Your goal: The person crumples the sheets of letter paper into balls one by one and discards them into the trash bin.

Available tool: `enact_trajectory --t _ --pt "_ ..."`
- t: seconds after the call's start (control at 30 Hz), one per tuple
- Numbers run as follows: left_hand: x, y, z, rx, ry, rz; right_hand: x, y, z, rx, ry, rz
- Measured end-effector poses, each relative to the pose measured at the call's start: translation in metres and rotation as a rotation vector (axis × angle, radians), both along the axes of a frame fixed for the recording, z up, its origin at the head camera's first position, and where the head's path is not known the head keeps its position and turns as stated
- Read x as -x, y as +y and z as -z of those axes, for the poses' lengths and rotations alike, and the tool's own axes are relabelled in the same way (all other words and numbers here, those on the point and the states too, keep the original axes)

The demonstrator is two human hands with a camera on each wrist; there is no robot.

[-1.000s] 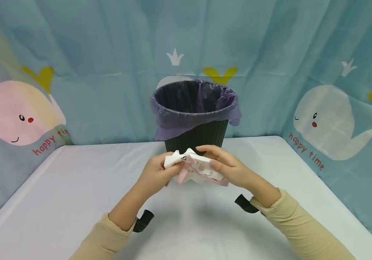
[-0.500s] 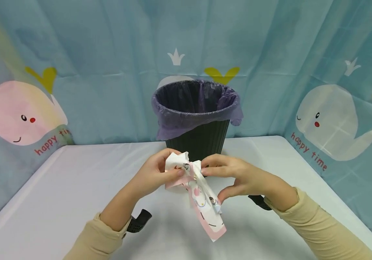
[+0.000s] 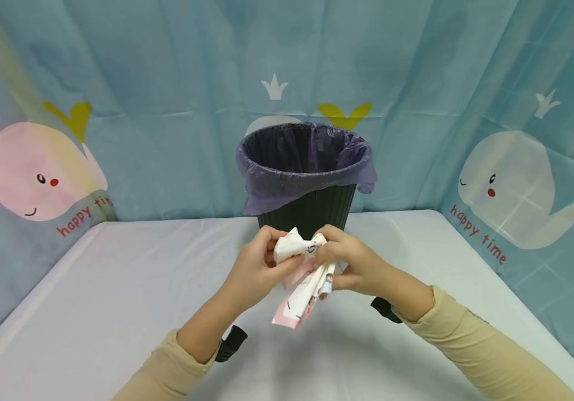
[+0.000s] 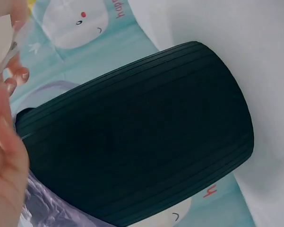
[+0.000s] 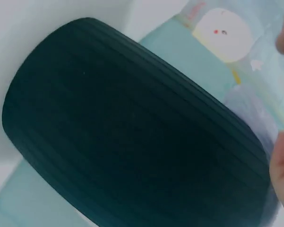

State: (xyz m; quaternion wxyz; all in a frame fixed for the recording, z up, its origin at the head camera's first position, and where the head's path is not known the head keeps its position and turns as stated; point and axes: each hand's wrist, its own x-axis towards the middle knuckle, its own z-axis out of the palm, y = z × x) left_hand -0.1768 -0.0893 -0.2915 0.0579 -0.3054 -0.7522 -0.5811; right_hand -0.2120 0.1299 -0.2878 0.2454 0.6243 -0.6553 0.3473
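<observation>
A crumpled sheet of white paper (image 3: 303, 301) with pink edges and small cartoon prints is held between both hands in the head view. My left hand (image 3: 255, 272) pinches its left part between thumb and fingers. From the other side, my right hand (image 3: 354, 260) grips the bunched middle with curled fingers. One folded strip hangs down towards the table. The left wrist view catches a piece of the paper (image 4: 0, 40) at its edge, above the left hand (image 4: 7, 175). Only fingers of the right hand (image 5: 282, 165) show in the right wrist view.
Just behind the hands stands a dark ribbed trash bin (image 3: 312, 209), lined with a purple bag (image 3: 287, 186) folded over its rim. A white table (image 3: 116, 295) lies underneath. Blue curtains (image 3: 176, 67) with whale prints hang behind and along the sides.
The right hand has moved from loosely spread fingers to a curled grip on the paper. The hanging strip has swung leftward and the paper is more bunched. The bin has stayed in place.
</observation>
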Motion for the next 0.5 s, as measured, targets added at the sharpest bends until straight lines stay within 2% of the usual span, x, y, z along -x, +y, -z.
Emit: enact_trajectory --t 0.13,0.23,0.3,0.37,0.43,0.5 --pt "-0.002 -0.001 -0.001 -0.035 -0.01 0.046 0.0 -0.006 0.008 0.157 -0.123 0.016" --pt "-0.003 -0.001 0.001 -0.026 -0.022 0.06 -0.005 -0.008 0.011 0.212 -0.249 0.059" --pt "-0.003 -0.004 0.003 -0.021 -0.026 0.088 -0.007 -0.008 0.011 0.225 -0.332 0.085" --pt "-0.002 -0.009 0.005 -0.025 -0.026 0.146 -0.008 -0.008 0.01 0.215 -0.384 0.121" --pt "-0.003 -0.013 0.006 -0.01 -0.017 0.173 -0.008 -0.008 0.009 0.202 -0.418 0.136" --pt "-0.003 -0.014 0.005 0.007 -0.005 0.174 -0.008 -0.008 0.008 0.184 -0.436 0.155"
